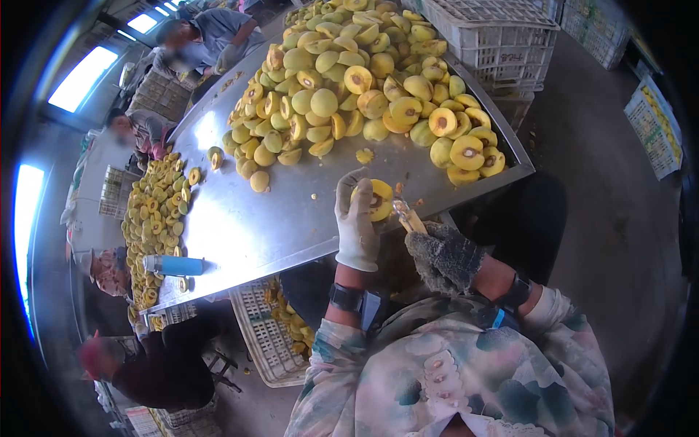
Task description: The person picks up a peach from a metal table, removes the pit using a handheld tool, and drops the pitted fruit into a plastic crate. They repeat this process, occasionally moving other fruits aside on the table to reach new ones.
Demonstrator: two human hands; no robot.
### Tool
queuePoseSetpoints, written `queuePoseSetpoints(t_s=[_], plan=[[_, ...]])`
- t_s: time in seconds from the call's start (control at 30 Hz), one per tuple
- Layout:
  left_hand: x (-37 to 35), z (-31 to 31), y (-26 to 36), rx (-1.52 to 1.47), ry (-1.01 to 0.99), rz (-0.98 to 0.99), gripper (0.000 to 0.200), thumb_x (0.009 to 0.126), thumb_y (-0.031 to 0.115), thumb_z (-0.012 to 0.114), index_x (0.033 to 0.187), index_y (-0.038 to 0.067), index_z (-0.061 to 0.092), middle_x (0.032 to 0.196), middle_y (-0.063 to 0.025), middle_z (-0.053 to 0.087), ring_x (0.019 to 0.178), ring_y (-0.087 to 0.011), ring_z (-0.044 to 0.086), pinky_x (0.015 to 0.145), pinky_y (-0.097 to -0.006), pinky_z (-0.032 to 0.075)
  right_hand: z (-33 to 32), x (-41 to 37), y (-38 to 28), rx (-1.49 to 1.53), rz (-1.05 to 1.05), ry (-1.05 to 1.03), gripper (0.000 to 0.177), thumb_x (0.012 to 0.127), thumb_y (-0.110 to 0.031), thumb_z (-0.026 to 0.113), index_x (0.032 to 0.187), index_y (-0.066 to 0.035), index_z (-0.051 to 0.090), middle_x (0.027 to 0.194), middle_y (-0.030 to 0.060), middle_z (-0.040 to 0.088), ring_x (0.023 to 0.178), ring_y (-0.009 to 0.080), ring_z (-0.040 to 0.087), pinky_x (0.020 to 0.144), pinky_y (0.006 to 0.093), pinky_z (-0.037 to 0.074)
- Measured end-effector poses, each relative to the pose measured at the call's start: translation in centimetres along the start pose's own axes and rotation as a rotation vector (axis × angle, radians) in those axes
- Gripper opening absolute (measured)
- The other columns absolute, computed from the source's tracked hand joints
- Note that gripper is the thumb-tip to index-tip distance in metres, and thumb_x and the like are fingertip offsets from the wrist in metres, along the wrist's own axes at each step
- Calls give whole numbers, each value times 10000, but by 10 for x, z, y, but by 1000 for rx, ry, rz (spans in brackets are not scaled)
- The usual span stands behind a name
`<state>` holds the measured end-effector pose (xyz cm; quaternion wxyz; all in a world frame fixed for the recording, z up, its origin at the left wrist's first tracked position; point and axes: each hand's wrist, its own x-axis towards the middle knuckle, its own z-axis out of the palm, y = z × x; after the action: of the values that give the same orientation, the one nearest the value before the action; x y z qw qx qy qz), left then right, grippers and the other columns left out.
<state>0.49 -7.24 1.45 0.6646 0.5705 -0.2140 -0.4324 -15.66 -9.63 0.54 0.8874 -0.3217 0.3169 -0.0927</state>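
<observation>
fruit half (381,201), cut face showing, sits at the centre of the frame in the left hand (357,221), whose white-gloved fingers are partly curled, gripping it by the edge. just right of it, the right hand (445,256), dark-gloved, is closed round the handle of a tool (412,219); its metal end is by the fruit half, and i cannot tell whether they touch. a pile (331,76) fills the table's (244,233) upper middle; a flask (175,266) lies at lower left.
</observation>
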Motion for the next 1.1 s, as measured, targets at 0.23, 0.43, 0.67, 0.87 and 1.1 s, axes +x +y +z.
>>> queuePoseSetpoints(t_s=[0.23, 0.43, 0.67, 0.87, 1.1], plan=[[-27, -6, -2, 398, 45, 418, 347, 959, 279, 345, 1010, -4, 540, 924, -84, 545, 815, -174, 556, 712, -298, 468, 31, -7, 0, -35, 19, 12, 156, 888, -265, 551, 945, -121, 529, 589, -11, 500, 385, 101, 444, 331, 231, 341], [-39, -10, -4, 83, 65, 308, 302, 959, 253, 362, 953, 4, 532, 893, -72, 540, 769, -148, 544, 693, -265, 450, 39, -9, 12, -58, -19, -13, 143, 880, -261, 563, 926, -127, 559, 596, -10, 503, 447, 99, 469, 380, 250, 370], [-53, -7, -13, 148, 194, 481, 241, 922, 262, 488, 1012, 39, 474, 816, -31, 496, 715, -94, 482, 636, -224, 419, 46, -12, 19, -44, -94, -114, 149, 898, -251, 548, 963, -119, 573, 669, -24, 537, 532, 63, 511, 439, 201, 400], [-64, -7, -5, 176, 207, 473, 296, 941, 323, 442, 1051, 48, 464, 859, -50, 494, 798, -120, 491, 685, -261, 426, 44, -17, 11, -126, -54, -141, 159, 888, -196, 557, 996, -81, 577, 804, 36, 583, 670, 131, 579, 554, 245, 470], [-66, -18, 12, -209, -130, 160, 497, 949, 443, 327, 1146, 8, 463, 1010, -129, 585, 867, -171, 556, 772, -296, 469, 31, -15, 13, -612, -382, -185, 254, 773, -73, 611, 1018, -22, 565, 970, 197, 568, 905, 350, 565, 759, 431, 484]])
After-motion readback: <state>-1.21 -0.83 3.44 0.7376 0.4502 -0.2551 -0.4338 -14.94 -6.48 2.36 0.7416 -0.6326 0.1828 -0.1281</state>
